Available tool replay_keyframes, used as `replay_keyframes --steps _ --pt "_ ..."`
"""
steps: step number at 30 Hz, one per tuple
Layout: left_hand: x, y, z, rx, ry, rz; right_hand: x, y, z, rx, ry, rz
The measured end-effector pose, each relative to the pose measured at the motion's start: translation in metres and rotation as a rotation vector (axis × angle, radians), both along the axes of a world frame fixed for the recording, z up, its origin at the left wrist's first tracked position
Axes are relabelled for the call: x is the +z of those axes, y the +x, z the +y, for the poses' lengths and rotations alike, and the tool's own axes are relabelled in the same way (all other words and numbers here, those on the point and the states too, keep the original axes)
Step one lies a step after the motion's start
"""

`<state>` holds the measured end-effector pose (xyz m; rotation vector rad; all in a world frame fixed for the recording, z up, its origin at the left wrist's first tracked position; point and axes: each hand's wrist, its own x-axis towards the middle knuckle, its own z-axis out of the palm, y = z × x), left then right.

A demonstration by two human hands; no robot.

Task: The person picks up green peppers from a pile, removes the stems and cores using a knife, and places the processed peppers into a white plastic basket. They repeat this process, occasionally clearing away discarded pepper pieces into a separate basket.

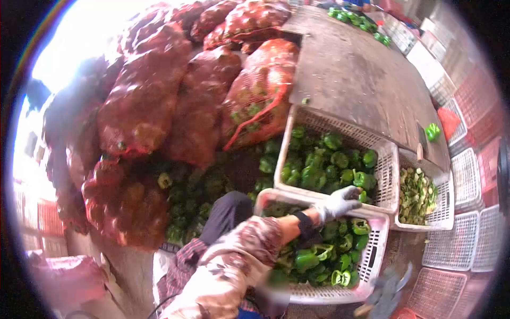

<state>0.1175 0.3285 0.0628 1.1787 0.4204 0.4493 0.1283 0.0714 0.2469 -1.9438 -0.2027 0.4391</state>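
My left hand (338, 204), in a pale glove with a dark band at the wrist, is over the rim between two crates. Its fingers are spread, with the tips beside a green pepper (363, 196). Green peppers, some cut open, fill the near white crate (378, 250); whole ones lie in the far crate (390, 173). My right hand (388, 292), blurred in a grey glove, is right of the near crate, closed on a knife (406, 277) with a curved blade; a wooden handle end shows below.
Red mesh sacks (143, 101) are piled at the left, with loose peppers (186, 186) below them. A wooden board (361, 80) bears a knife (419, 151) and a pepper (432, 132). A crate of scraps (445, 204) and stacked crates (451, 242) stand right.
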Motion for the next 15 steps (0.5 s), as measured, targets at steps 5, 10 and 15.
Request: replay_keyframes --steps 5,10,15 --pt "0.104 -0.245 0.087 0.133 0.587 0.289 -0.016 -0.141 0.028 0.208 -0.021 0.257" --pt "-0.003 -0.482 0.119 0.986 0.399 0.890 -0.072 -0.209 0.063 0.360 -0.035 0.426" --pt "-0.052 -0.565 0.148 0.358 0.921 1.540 -0.100 -0.249 0.085 0.335 -0.102 0.475"
